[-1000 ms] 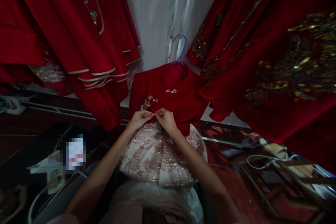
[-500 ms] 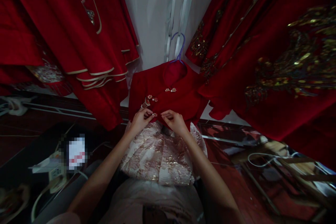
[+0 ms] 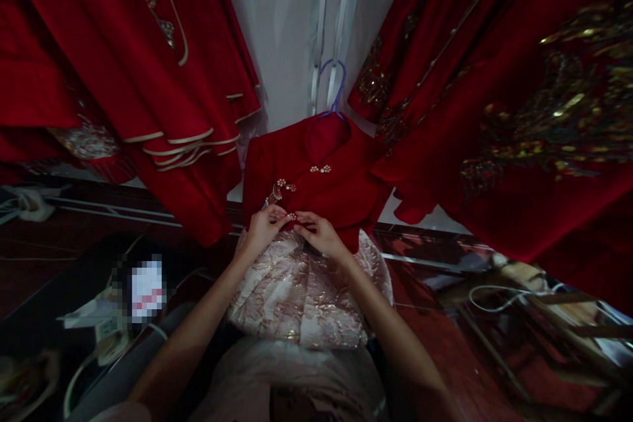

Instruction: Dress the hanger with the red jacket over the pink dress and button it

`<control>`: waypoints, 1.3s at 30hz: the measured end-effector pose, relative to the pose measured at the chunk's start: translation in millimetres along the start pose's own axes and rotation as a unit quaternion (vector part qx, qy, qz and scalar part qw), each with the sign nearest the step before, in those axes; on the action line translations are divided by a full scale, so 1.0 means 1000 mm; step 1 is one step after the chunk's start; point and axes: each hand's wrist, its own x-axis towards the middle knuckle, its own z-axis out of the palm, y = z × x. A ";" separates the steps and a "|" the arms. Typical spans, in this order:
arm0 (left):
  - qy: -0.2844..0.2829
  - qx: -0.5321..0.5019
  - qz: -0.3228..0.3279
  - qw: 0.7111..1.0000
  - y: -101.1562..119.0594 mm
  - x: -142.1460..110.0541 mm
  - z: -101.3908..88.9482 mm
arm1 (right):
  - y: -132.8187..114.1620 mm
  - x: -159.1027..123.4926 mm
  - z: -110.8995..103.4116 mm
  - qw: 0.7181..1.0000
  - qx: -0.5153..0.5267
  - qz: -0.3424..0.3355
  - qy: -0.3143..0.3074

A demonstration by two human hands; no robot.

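Observation:
A short red jacket (image 3: 341, 191) hangs on a purple hanger (image 3: 338, 89) in front of me, above a pale brocade skirt (image 3: 297, 303) with a metallic pattern. A beaded clasp (image 3: 321, 169) sits below its collar, and a beaded brooch with fringe (image 3: 280, 190) is on the left of its chest. My left hand (image 3: 264, 231) pinches a lower beaded clasp (image 3: 292, 216) near the jacket's hem. From the other side, the fingertips of my right hand (image 3: 322, 235) close on the same clasp. My fingers partly cover it.
Red garments with pale piping (image 3: 192, 99) hang at the left, and sequinned red garments (image 3: 494, 145) at the right. Beside my left arm, a power strip (image 3: 109, 336) with cords lies on a dark surface. A wooden frame (image 3: 484, 343) with a white cable stands at lower right.
My right hand has moved left, bringing its fingertips to the lower clasp at my left fingers. My left hand keeps its pinch there.

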 end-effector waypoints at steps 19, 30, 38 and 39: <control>-0.044 -0.274 -0.200 0.940 0.032 0.014 0.006 | -0.031 -0.008 -0.019 0.999 -0.031 -0.035 -0.002; 0.071 -0.437 -0.211 0.871 0.052 0.037 0.017 | -0.052 -0.012 -0.037 0.998 -0.027 -0.058 -0.022; 0.073 -0.406 -0.215 0.885 0.046 0.033 0.018 | -0.051 -0.011 -0.037 0.998 -0.015 -0.063 -0.023; 0.074 -0.400 -0.213 0.888 0.047 0.033 0.017 | -0.052 -0.011 -0.037 0.998 -0.015 -0.063 -0.023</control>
